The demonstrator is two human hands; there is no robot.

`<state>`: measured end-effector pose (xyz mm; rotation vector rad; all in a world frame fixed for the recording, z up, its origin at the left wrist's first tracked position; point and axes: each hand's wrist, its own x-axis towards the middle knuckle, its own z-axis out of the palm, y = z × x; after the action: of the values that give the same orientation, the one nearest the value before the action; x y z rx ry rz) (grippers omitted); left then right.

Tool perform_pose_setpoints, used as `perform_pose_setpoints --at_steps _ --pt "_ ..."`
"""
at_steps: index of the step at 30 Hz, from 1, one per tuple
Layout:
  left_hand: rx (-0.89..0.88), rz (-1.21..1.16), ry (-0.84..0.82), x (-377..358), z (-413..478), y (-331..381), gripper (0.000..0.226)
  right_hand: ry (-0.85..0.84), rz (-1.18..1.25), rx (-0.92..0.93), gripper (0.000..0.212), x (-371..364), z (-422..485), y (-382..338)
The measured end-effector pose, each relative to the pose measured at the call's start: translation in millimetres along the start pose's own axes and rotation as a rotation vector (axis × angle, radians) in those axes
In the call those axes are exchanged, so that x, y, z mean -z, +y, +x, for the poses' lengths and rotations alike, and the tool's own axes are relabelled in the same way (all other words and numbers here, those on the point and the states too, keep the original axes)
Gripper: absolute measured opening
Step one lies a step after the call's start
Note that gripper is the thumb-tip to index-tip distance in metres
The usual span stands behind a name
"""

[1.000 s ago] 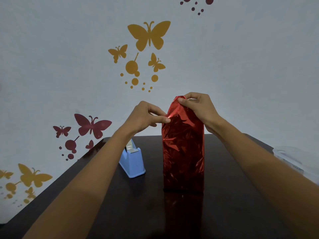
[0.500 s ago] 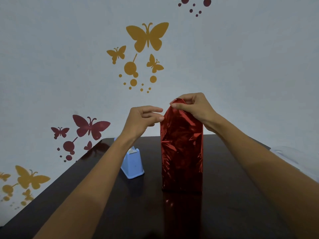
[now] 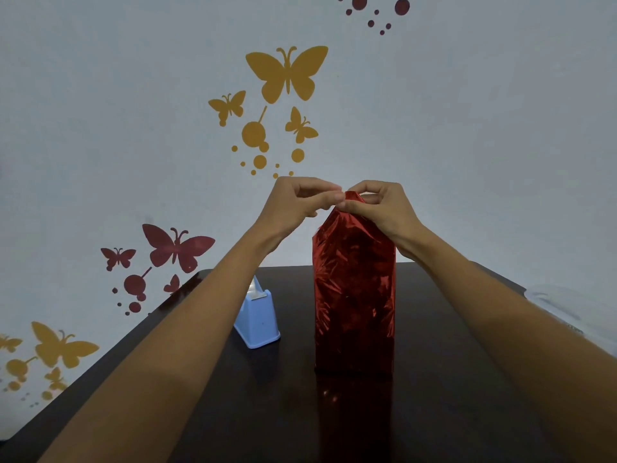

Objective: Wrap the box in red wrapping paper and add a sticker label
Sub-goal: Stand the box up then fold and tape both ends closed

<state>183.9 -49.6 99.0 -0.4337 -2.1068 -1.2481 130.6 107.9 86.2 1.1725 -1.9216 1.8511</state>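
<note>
Head view: a tall box (image 3: 354,295) wrapped in shiny red wrapping paper (image 3: 354,248) stands upright near the middle of a dark, glossy tabletop (image 3: 450,379), and its red reflection shows in the surface just in front of it. The paper is crinkled along the sides and gathers to a narrow peak at the top. The right hand (image 3: 384,208) is closed on that peak, thumb and fingers pinching the folded foil from the right side. The left hand (image 3: 297,202) comes in from the left with its fingers curled and thumb and forefinger pressed together, their tips meeting the right hand's fingertips at the very top of the paper; whether something small is held between them cannot be told. Both forearms reach in from the lower corners of the view.

Just left of the box, apart from it, sits a light blue tape dispenser (image 3: 257,322), partly hidden behind the left forearm. At the right edge of the tabletop lies a pale, translucent object (image 3: 561,302), too blurred to identify. The wall behind carries yellow butterfly decals (image 3: 287,73) and dark red butterfly decals (image 3: 177,247) with dots. No brand, label or writing can be read on anything here.
</note>
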Motion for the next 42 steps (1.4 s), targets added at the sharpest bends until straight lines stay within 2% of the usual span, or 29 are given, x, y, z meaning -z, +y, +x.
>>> perform_pose_setpoints --at_steps 8,12,20,22,26,28,30,35,42 --pt "-0.016 0.182 -0.101 4 17 14 0.008 0.005 -0.101 0.028 0.021 2 4 5" --pt "-0.046 0.257 -0.129 5 22 17 0.018 0.025 -0.132 0.057 0.031 1 6 8" --pt "-0.063 0.288 -0.253 0 30 19 0.012 -0.017 -0.198 0.080 0.033 5 4 9" --pt "-0.063 0.277 -0.247 -1 31 17 0.012 -0.025 -0.224 0.038 0.045 10 1 8" --pt "-0.052 0.260 -0.236 0 34 12 0.011 0.029 -0.258 -0.031 0.090 26 -12 20" --pt "-0.038 0.250 -0.240 0 36 10 0.012 -0.033 -0.162 -0.199 0.113 31 -22 33" --pt "-0.020 0.226 -0.235 -1 38 9 0.011 -0.119 -0.088 -0.350 0.125 28 -31 47" --pt "0.034 0.265 -0.244 -3 43 0 0.010 -0.060 -0.077 -0.345 0.115 20 -40 62" --pt "0.144 0.320 -0.294 -11 42 -23 0.017 -0.078 -0.117 -0.248 0.115 21 -43 60"
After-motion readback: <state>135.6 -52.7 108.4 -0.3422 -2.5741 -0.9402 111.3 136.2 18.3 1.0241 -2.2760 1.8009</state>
